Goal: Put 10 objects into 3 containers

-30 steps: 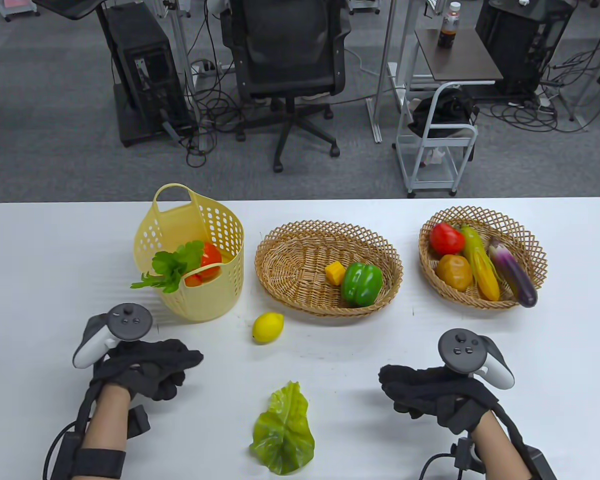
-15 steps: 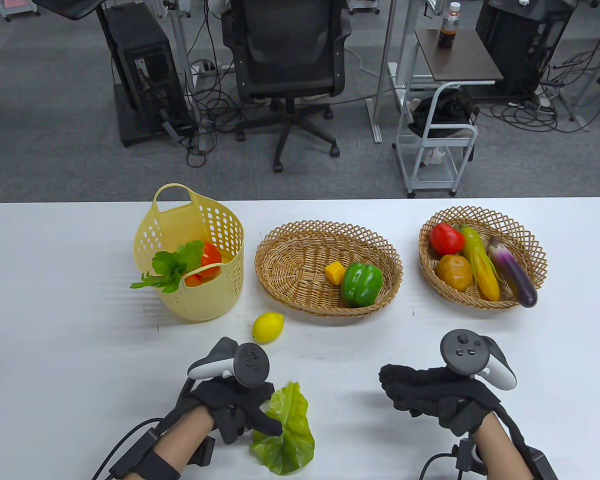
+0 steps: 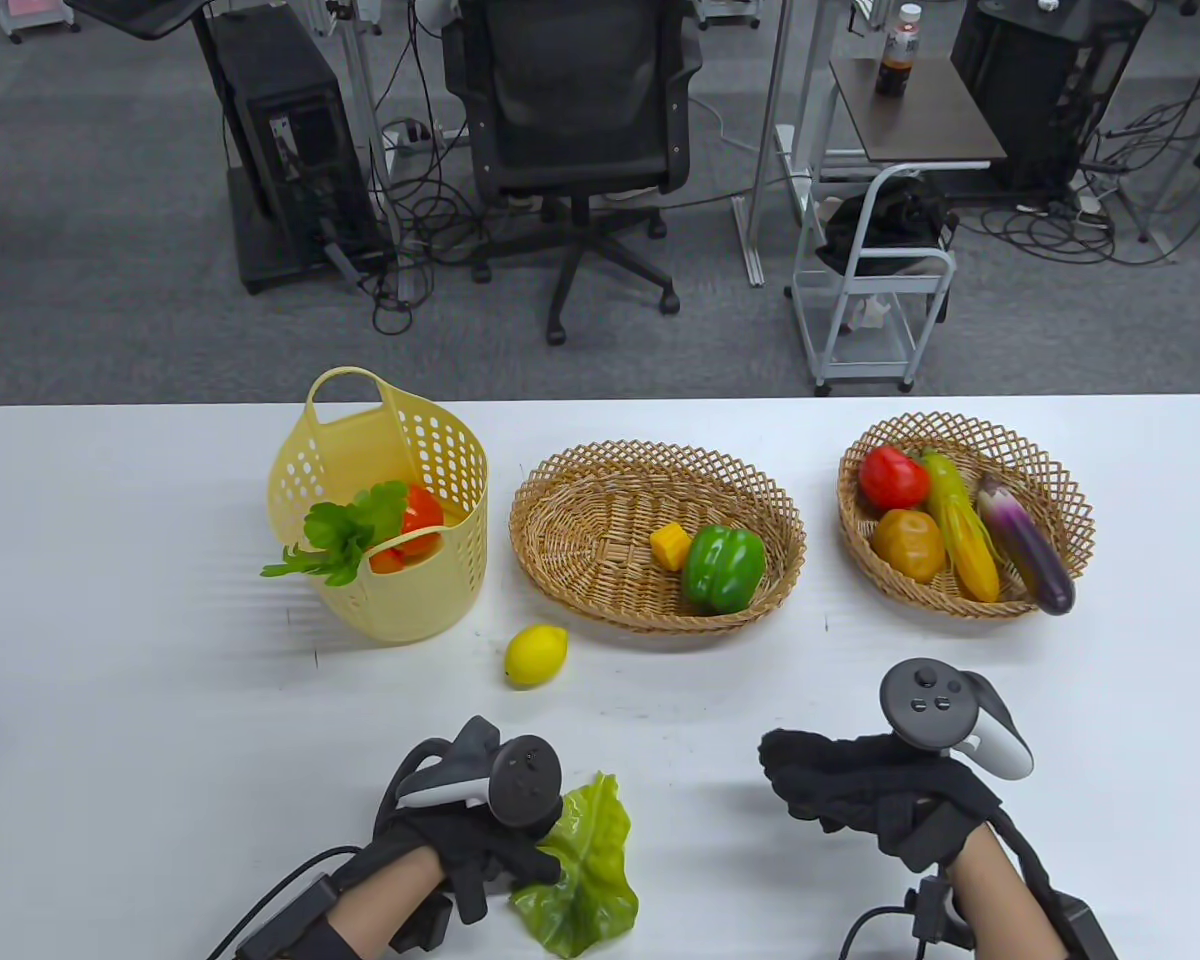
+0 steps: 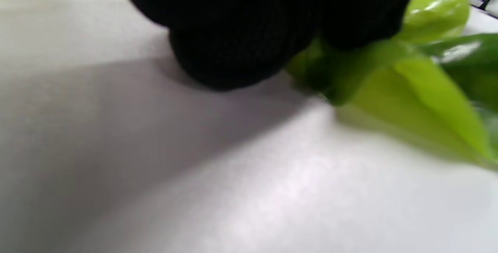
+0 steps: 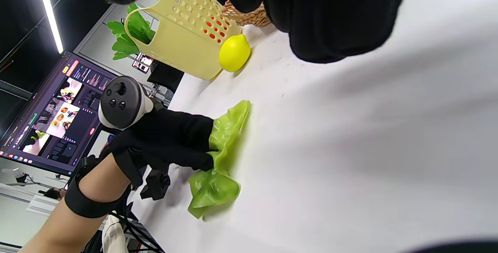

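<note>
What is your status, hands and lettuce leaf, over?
Left hand grips lettuce leaf at its edge, leaf part-lifted. Right hand rests curled on table, holds nothing. Lemon loose near yellow basket.

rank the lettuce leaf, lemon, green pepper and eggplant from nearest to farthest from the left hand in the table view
1. lettuce leaf, touching the left hand on its right.
2. lemon, just beyond it on the table.
3. green pepper, in the middle basket.
4. eggplant, in the far right basket.
</note>
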Demonstrator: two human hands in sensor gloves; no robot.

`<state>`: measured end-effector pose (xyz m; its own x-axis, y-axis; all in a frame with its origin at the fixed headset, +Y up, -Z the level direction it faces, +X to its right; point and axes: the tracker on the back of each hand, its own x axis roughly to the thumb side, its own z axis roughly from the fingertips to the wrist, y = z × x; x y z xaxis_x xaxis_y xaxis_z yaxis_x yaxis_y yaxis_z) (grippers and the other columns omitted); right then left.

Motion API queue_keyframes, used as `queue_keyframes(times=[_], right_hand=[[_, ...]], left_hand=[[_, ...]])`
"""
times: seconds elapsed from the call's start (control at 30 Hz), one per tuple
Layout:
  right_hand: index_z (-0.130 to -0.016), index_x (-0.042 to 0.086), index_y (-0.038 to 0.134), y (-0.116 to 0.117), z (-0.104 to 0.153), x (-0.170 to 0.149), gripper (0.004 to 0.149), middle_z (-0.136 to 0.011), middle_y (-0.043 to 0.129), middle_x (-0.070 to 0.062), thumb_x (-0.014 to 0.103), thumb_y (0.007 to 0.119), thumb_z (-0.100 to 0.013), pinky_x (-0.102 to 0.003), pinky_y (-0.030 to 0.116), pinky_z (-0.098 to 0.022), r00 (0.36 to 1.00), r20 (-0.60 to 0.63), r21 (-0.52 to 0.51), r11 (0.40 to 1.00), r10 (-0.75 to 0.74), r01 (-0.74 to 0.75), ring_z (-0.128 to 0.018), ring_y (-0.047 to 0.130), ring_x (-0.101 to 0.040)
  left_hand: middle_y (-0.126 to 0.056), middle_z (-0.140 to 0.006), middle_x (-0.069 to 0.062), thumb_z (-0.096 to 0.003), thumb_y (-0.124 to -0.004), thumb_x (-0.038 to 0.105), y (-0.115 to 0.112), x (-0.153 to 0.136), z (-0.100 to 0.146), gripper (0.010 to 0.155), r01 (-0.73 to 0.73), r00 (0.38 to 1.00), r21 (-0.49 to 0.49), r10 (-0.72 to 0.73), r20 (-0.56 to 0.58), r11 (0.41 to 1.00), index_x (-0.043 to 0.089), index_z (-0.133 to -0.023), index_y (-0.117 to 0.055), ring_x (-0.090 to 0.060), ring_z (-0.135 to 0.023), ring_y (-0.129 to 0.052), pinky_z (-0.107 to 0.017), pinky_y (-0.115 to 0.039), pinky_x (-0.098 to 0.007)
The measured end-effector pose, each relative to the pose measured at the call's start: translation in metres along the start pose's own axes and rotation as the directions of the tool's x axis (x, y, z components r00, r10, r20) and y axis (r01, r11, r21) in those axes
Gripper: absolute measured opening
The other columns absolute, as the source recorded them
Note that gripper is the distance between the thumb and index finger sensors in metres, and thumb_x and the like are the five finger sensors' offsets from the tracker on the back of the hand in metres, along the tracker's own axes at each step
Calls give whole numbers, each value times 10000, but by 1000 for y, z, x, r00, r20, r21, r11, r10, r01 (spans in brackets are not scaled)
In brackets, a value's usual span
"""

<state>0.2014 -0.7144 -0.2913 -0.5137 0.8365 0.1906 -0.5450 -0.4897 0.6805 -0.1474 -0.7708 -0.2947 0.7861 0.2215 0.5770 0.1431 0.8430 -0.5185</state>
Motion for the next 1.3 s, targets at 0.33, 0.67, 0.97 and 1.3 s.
queue_keyframes(times=[0.33,0.67,0.97,1.3], right_hand=[[-1100,-47,449,0,0,0,789,-1060,579,-392,547,583,-600,-510,788,-536,1000,-7,2,1000,3,-3,-784,812,-537],[-1101,-48,449,0,-1,0,790,-1058,580,-394,549,582,-600,-509,789,-535,1000,-5,2,1000,-3,3,-786,812,-533],[-1100,-48,451,0,0,1,790,-1055,587,-393,549,583,-599,-503,794,-530,1000,3,0,1000,-5,5,-774,822,-533],[-1099,-49,453,-3,3,1,789,-1054,586,-396,548,581,-600,-501,795,-529,1000,3,-16,1000,-11,11,-771,822,-535]], left_hand=[[-954,-537,68,-519,-806,429,0,-10,13,417,-69,995,122,59,84,990,219,-875,-754,-116,-333,-1028,-254,-867,-201],[-959,-527,86,-539,-790,442,118,-73,109,410,-301,934,694,349,76,654,211,-877,-759,-77,-316,-1034,-241,-871,-180],[-962,-519,96,-572,-771,440,179,-136,141,413,-453,664,862,731,157,227,161,-876,-753,-44,-302,-1040,-217,-880,-153],[-968,-497,83,-568,-777,453,198,-144,116,447,-282,491,914,863,-123,290,108,-852,-759,-41,-260,-1047,-173,-886,-144]])
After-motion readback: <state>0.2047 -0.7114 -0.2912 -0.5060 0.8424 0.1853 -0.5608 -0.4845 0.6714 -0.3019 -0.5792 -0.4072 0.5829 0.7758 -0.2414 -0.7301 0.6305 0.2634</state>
